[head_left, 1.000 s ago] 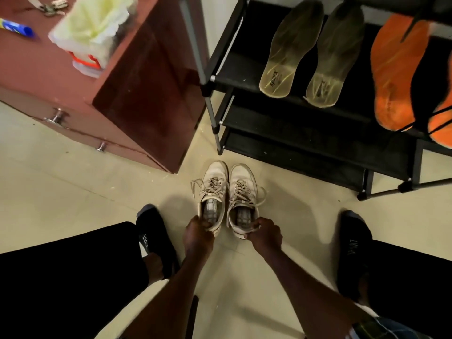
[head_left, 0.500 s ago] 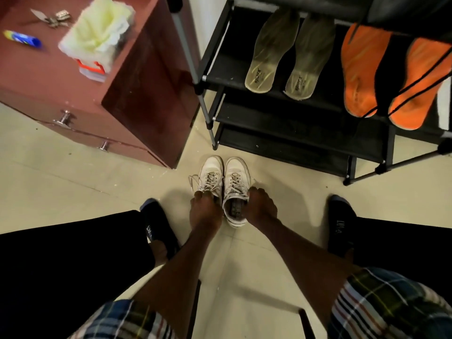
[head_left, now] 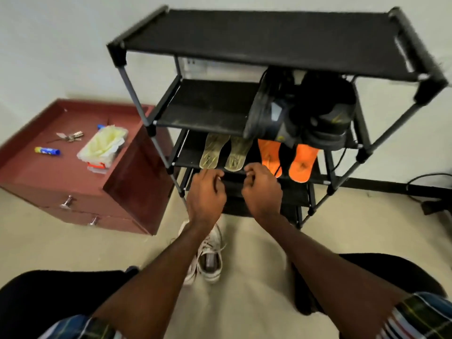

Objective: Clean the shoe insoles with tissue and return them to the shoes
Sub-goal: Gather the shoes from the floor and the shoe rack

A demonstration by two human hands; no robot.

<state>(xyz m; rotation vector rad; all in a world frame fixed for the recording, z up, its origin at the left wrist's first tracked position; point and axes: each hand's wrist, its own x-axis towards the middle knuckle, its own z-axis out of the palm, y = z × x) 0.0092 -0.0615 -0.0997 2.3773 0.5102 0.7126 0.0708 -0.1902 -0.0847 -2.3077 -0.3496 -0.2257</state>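
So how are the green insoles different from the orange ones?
The green insoles are a dull olive colour; the orange insoles are bright. The green pair lies close together, nearly touching, while the orange pair has a gap between them. The green ones sit to the left, just beyond both hands; the orange ones sit to the right. Both pairs lie flat on the same rack shelf.

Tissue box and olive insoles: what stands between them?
In the head view, the shoe rack's grey front-left post crosses between the tissue box and the olive insoles; nothing else.
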